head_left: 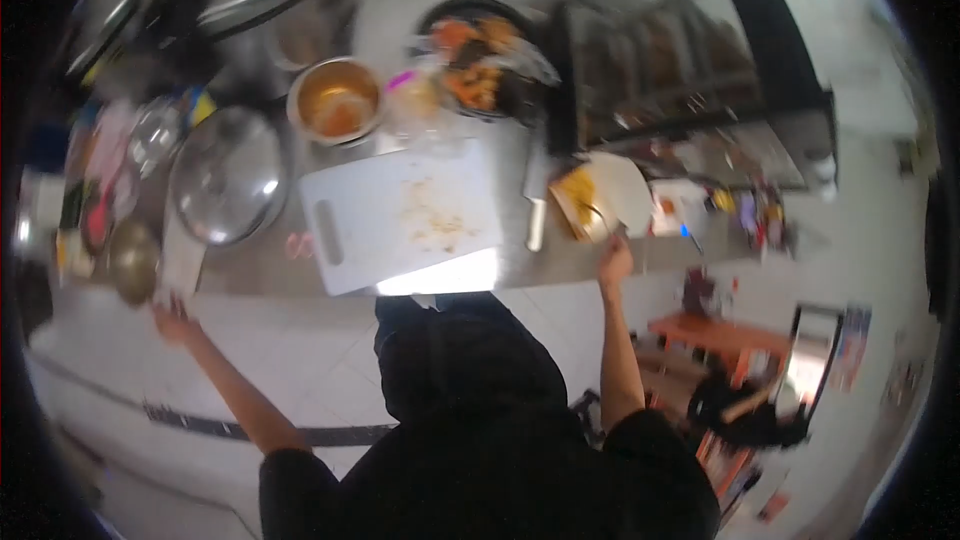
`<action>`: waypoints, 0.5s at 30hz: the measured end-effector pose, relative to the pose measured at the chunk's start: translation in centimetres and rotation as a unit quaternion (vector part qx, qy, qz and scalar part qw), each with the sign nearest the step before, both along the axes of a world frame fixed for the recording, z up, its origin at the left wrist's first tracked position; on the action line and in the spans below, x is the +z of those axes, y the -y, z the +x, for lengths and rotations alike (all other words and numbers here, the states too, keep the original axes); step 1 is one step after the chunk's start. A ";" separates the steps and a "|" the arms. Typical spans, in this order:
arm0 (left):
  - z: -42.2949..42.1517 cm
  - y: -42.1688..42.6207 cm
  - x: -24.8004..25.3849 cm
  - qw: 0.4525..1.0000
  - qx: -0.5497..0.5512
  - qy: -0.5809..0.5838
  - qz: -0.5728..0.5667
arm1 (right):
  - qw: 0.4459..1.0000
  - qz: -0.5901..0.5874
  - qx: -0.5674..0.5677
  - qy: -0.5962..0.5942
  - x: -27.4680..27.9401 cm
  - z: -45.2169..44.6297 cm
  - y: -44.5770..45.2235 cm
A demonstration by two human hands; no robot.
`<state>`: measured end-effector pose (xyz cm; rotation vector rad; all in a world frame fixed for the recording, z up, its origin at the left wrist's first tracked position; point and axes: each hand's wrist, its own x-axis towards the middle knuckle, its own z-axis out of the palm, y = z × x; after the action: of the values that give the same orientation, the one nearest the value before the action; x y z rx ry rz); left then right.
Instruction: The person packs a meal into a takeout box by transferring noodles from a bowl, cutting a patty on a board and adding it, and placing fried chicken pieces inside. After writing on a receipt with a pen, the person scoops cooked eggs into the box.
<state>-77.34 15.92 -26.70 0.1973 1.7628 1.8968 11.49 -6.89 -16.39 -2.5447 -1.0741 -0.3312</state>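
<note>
Out at the left edge of the counter, my left hand (175,323) is blurred beside a round brass-coloured bowl-like thing (135,262) and a pale flat strip (183,258). Whether its fingers grip either one is unclear. My right hand (617,262) is closed at the near rim of a pale plate (628,185). A thin dark piece, perhaps a utensil handle, shows by its fingertips. Yellow food (578,190) lies on a board or dish there. Between my hands rests a white cutting board (350,205) with light crumbs, and a knife (537,215) with a pale handle lies right of it.
A metal pot (340,100) with orange-brown contents stands behind the board, near a dark pan (478,55) of orange pieces. A glass lid (228,175) is at left. A toaster oven (670,50) stands at back right. The counter's front edge (270,285) runs before me.
</note>
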 end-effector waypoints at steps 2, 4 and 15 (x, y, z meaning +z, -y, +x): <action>7.9 1.2 3.8 0.984 0.090 -0.154 -0.017 | 1.000 -0.007 -0.021 -0.018 2.4 -2.8 -2.1; 13.6 2.5 3.3 0.919 0.013 -0.387 -0.079 | 0.999 -0.005 -0.039 -0.020 2.6 -3.2 -2.8; 60.0 6.0 11.5 0.642 -0.706 -0.257 0.151 | 0.995 0.065 0.030 -0.074 1.4 -3.7 -5.8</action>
<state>-17.30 9.91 -15.21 1.7734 0.8048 0.8301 7.84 -1.08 -14.95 -2.3760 -1.0364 -0.1860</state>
